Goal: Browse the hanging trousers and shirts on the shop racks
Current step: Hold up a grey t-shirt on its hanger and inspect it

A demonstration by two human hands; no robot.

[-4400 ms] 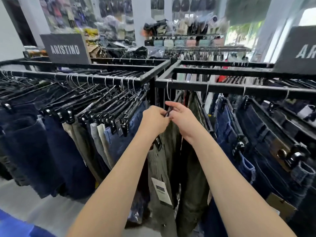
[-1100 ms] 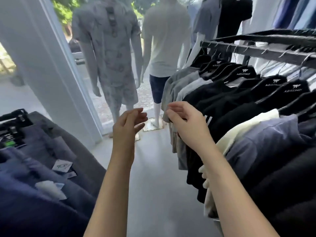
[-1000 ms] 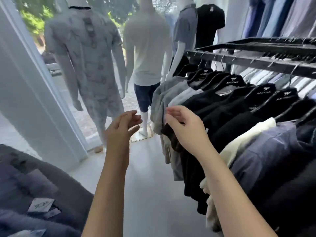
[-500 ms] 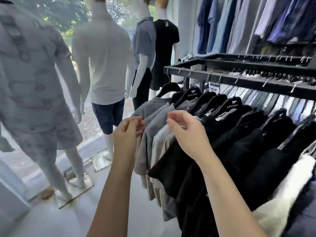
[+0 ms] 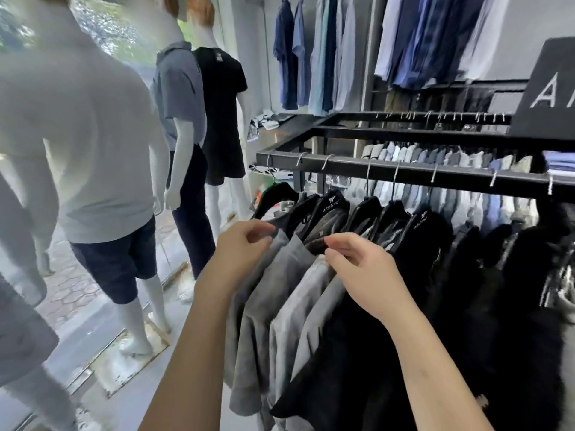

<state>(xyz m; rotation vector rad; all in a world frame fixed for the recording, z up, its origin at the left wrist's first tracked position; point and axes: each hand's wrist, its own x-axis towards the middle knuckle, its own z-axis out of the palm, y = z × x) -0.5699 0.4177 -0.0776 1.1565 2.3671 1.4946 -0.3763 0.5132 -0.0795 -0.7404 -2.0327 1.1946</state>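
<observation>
- The rack (image 5: 404, 175), a black bar frame, carries the shirts on hooked hangers so each can slide along the bar and be parted from its neighbour
- The mannequins (image 5: 102, 150) stand in a row on the left by the window, dressed in tops and shorts or trousers, most likely turned to show outfits to the street
- The wall shirts (image 5: 314, 54), blue and pale, hang high at the back, well apart from the hands
- The sign (image 5: 547, 91) sits on top of the rack at the right edge, where a shopper would read the brand
- The shirts (image 5: 280, 306) hang packed side by side: grey ones at the near end, black ones further right; no trousers show on this rack
- The right hand (image 5: 364, 269) is over the grey and black shirts near their collars, fingers loosely curled; they seem to touch the cloth, but whether they pinch it I cannot tell
- The left hand (image 5: 242, 247) is at the shoulder of the first grey shirt, thumb and fingers bent toward each other just beside the end hanger (image 5: 277, 197); whether it has hold of anything I cannot tell
- Both hands sit close together at the row's end, a fit stance for spreading two shirts apart to look between them
</observation>
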